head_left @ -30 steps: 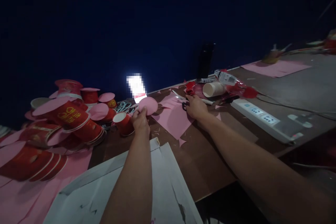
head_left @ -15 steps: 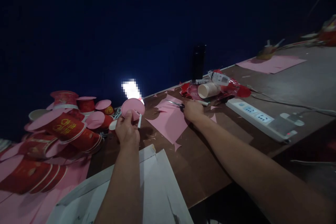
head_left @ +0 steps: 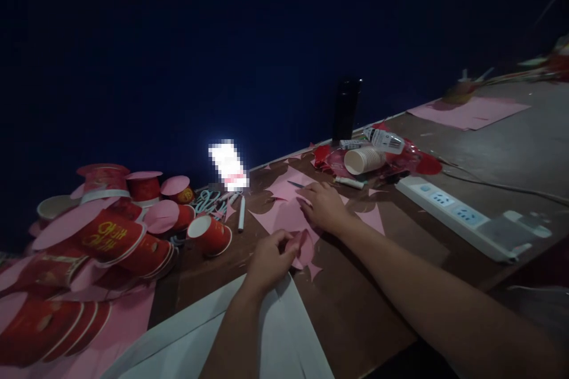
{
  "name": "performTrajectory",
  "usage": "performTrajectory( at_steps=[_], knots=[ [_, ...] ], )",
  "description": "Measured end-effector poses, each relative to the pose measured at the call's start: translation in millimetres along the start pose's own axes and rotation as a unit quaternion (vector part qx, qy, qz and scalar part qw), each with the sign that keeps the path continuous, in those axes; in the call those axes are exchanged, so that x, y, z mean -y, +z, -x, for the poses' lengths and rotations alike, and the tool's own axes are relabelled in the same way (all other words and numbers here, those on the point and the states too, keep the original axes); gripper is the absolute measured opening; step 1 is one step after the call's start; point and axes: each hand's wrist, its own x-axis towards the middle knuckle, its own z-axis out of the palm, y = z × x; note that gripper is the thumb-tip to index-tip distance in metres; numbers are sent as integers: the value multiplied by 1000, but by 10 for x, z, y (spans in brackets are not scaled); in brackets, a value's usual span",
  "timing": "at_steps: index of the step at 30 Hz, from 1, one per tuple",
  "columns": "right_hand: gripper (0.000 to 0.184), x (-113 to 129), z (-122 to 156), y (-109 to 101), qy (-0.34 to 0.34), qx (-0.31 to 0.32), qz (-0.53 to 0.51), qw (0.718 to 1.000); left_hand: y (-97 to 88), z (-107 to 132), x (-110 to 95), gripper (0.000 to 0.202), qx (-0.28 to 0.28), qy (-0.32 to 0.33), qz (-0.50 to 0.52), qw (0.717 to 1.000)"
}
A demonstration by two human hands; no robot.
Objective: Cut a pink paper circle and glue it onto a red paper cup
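Observation:
My left hand [head_left: 272, 259] pinches a pink paper disc [head_left: 306, 249], which looks bent, low over the table in front of me. Just beyond it my right hand [head_left: 328, 207] lies palm down with its fingers apart on a cut sheet of pink paper [head_left: 288, 213]. A scissors blade [head_left: 296, 184] sticks out past the right fingertips; the handles are hidden under that hand. Small pink offcuts [head_left: 315, 271] lie around the sheet. Left of my hands a red paper cup [head_left: 208, 235] lies on its side, near a white marker [head_left: 241, 214].
Red paper cups [head_left: 106, 234], many with pink discs on them, are heaped at the left. A bright phone screen [head_left: 229, 164] stands behind. Toward the right are stacked cups [head_left: 365, 160], a dark bottle [head_left: 347, 109] and a power strip [head_left: 456, 213]. White board [head_left: 213, 320] lies in front.
My left hand has brought the pink disc rightward and nearer to me, beside my right hand. My right hand has shifted left over the scissors handles; the blade keeps its place on the paper.

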Motion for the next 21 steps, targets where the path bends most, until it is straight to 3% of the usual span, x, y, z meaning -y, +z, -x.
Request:
performTrajectory(
  at_steps=[6,11,17,21],
  knots=[
    [41,-9,-26,74,-47,5,-25,999,-25,-22,40,17,45,18,-24,999],
    [38,13,-31,117,-139,67,-41,987,-50,-42,0,18,58,8,-18,998],
    [41,24,2,173,-10,14,-3,1000,-47,-44,10,17,60,5,1,998],
    [42,48,14,133,-47,0,-26,999,-43,-52,26,17,64,3,5,998]
  ],
)
